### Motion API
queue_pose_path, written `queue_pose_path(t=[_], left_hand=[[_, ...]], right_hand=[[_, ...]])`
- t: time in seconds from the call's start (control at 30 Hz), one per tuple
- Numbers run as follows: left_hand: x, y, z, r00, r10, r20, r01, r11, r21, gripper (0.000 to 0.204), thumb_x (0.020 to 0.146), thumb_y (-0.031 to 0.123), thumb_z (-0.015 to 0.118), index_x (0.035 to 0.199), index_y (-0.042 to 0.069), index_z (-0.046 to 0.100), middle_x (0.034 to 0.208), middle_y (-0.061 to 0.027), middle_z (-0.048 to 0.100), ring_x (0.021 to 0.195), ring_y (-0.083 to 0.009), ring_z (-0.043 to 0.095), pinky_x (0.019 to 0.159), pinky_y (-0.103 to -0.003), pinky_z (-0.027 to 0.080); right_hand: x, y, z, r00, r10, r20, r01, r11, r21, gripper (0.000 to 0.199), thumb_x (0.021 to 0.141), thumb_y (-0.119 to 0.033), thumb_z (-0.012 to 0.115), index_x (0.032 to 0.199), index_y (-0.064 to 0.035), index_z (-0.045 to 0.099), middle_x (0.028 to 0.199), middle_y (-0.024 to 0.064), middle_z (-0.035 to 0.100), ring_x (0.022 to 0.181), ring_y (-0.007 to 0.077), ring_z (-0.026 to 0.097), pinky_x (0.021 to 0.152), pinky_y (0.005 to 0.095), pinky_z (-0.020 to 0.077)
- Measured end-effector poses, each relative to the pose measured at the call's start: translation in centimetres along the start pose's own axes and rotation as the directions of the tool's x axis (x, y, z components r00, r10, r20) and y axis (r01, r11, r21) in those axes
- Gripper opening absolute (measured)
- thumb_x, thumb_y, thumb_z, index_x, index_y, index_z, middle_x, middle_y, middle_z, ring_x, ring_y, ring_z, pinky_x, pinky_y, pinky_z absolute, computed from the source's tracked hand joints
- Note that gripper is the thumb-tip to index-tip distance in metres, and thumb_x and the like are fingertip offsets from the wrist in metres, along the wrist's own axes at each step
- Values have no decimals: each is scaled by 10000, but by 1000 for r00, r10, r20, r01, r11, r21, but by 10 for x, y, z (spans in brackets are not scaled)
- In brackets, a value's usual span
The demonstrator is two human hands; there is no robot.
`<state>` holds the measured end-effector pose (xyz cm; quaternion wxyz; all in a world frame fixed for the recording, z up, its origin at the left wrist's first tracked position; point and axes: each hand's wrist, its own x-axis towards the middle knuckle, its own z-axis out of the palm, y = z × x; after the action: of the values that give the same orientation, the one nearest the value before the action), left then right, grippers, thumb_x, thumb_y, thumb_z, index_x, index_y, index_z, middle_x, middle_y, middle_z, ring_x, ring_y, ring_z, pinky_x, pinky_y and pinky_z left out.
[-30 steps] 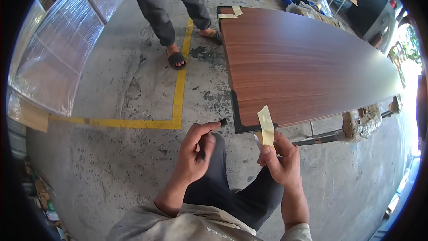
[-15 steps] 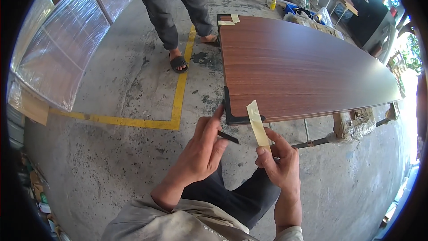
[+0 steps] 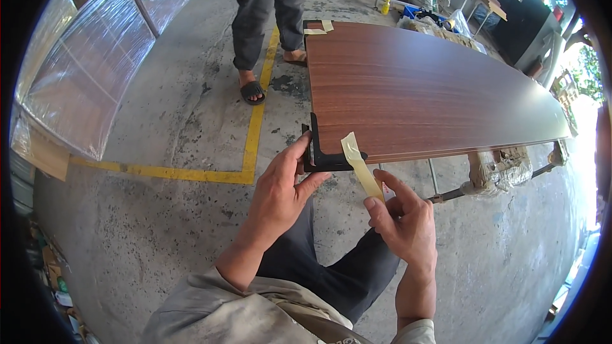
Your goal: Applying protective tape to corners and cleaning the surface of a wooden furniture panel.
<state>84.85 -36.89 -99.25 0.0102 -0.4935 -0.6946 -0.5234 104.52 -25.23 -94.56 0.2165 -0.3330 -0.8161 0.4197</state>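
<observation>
A reddish-brown wood-grain panel point(image 3: 421, 89) lies flat in front of me, its near-left corner toward my hands. A black L-shaped corner protector point(image 3: 315, 134) sits on that corner. Against its outer side, my left hand point(image 3: 277, 181) pinches a second black corner piece point(image 3: 328, 167) between thumb and fingers. From the protector's right arm a strip of cream masking tape point(image 3: 354, 156) runs down to my right hand point(image 3: 405, 220). Thumb and fingers there grip the tape's lower end; whether a roll lies within them is mostly hidden.
Tape pieces point(image 3: 327, 25) cross the panel's far-left corner, near a standing person in dark trousers point(image 3: 258, 19). A wrapped support point(image 3: 497, 172) and a metal bar lie under the right side. Film-wrapped goods point(image 3: 83, 70) stand left, beyond a yellow floor line point(image 3: 159, 173).
My left hand has brought the loose black piece up against the panel's corner. The tape strip now slants more toward my right hand. The person's legs have shifted right.
</observation>
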Motion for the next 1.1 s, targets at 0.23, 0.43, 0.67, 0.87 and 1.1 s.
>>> queue_pose_path(t=[0.23, 0.43, 0.67, 0.87, 1.1], left_hand=[[-9, -12, -21, 988, -35, 148, 18, 994, 111, 465, 892, 201, 810, 1289, 54, 617, 951, -107, 688, 787, -233, 683, 672, -349, 556], [-33, -38, -29, 998, -16, 58, 10, 995, 99, 330, 957, 234, 736, 1209, 40, 649, 949, -122, 689, 749, -263, 688, 660, -331, 546], [-35, -31, -12, 739, -495, 457, 638, 294, -712, 291, 1063, 253, 606, 1176, -8, 665, 1043, -100, 733, 836, -162, 730, 744, -279, 611], [-15, -25, 10, 712, -476, 516, 597, 24, -802, 216, 1065, 216, 578, 1172, 36, 630, 1133, -160, 728, 981, -243, 754, 854, -333, 647], [-3, -10, 3, 670, -429, 606, 549, -263, -794, 325, 1072, 272, 565, 1252, 6, 615, 1134, -173, 728, 1019, -236, 744, 873, -288, 656]], right_hand=[[5, -1, -3, 1000, 21, 16, -21, 999, -26, 453, 920, -257, 768, 1288, -12, 671, 592, 76, 664, 524, 134, 663, 567, 267, 508], [9, -2, -1, 998, 55, 23, -54, 998, -37, 452, 913, -248, 774, 1281, -7, 674, 597, 80, 666, 532, 132, 669, 571, 265, 513], [6, -4, -2, 998, 67, 16, -67, 997, -48, 440, 907, -232, 781, 1272, -9, 679, 596, 79, 666, 532, 134, 671, 568, 265, 513], [-2, -11, -2, 998, 58, 1, -58, 997, -41, 443, 909, -222, 783, 1277, -2, 675, 591, 78, 667, 532, 127, 671, 562, 264, 510], [-6, -10, 12, 993, 113, 18, -114, 991, 70, 445, 934, -244, 748, 1296, 0, 660, 599, 84, 682, 563, 126, 696, 586, 258, 516]])
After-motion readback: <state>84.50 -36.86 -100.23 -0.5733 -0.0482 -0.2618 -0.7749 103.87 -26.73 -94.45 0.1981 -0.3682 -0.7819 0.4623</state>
